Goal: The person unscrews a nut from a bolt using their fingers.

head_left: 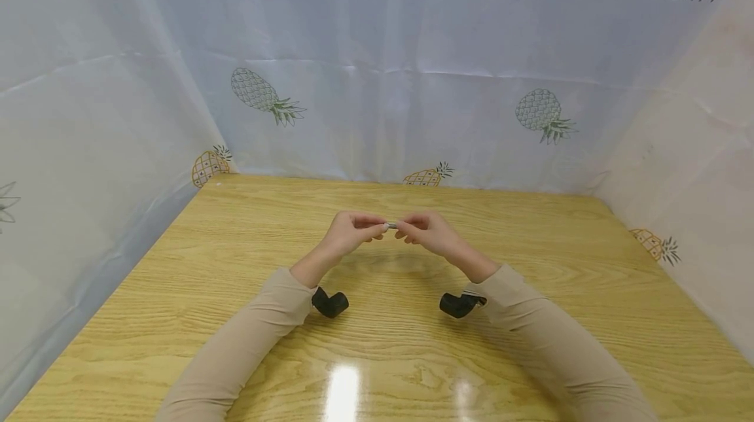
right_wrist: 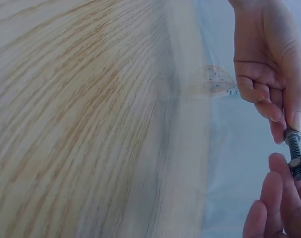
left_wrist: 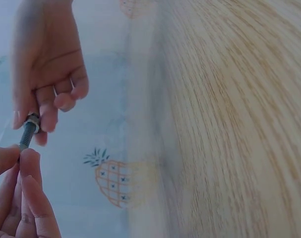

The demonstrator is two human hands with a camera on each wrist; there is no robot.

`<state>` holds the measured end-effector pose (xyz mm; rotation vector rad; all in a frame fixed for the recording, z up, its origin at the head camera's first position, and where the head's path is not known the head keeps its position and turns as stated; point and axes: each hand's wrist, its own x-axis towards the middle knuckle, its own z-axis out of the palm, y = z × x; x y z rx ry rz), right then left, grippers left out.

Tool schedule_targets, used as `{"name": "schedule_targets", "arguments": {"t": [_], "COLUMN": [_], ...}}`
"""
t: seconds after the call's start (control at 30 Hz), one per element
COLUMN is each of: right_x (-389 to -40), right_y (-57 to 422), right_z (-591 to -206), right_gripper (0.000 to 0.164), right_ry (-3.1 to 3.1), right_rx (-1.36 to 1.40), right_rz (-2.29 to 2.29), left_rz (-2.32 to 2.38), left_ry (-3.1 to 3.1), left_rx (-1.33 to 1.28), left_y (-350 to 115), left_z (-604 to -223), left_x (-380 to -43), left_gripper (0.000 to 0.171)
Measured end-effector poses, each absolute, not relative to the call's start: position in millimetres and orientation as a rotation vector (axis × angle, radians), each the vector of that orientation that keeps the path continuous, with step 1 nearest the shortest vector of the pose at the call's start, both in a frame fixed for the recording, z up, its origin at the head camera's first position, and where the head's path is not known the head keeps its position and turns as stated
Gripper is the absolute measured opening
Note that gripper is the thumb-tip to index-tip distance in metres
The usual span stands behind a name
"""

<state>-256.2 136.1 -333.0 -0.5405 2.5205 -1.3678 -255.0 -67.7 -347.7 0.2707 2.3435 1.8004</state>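
Dark grey metal bolt, threaded shank (right_wrist: 295, 147), hexagonal metal nut (right_wrist: 296, 162) on it near tip; held roughly level between two hands, above yellowish wood-grain surface (head_left: 389, 350). Left hand (head_left: 347, 233) pinches bolt's head end with fingertips; right hand (head_left: 434, 233) pinches nut. Bolt likely light, rigid, hardly fragile; smooth metal may slip or roll in fingertips. Best hold: head one side, nut flats other, thread left bare. Beige sleeves (head_left: 250, 334) on both arms. White pineapple-print cloth (head_left: 377, 127) behind.
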Motion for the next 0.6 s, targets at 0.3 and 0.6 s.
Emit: {"name": "schedule_targets", "arguments": {"t": [0.3, 0.6], "right_x": [-257.5, -256.3], "right_y": [135.5, 135.2], "right_z": [-333.4, -329.7], "right_gripper": [0.037, 0.036], "right_ry": [2.545, 2.492], "right_rx": [-0.523, -0.465], "right_rz": [-1.422, -1.382], "left_rz": [1.796, 1.804], "left_ry": [2.339, 2.332], "left_rx": [0.274, 0.273], "left_y": [-67.5, -68.4], "left_z": [-346.3, -346.5], "left_x": [-254.2, -253.7], "left_gripper": [0.030, 0.032]}}
